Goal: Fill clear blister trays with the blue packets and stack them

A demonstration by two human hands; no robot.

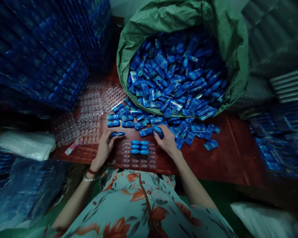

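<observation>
Closed around a small blue plastic case (117,134) is my left hand (105,145), just left of a clear plastic tray (126,161). My right hand (166,140) grips another blue case (158,131) above the tray's right side. Several blue cases (139,147) stand on edge in two columns in the tray's middle, with vacant pockets around them. Beyond my hands, more blue cases (127,124) lie flat on the table in loose rows. What is printed on them is too small to read.
A green sack (123,62) full of blue cases lies open at the back, spilling onto the red-brown table (228,158). Clear trays (89,109) overlap at left beside tall stacks of filled trays (52,59). More filled trays (275,148) stand right; a white bag (27,143) sits left.
</observation>
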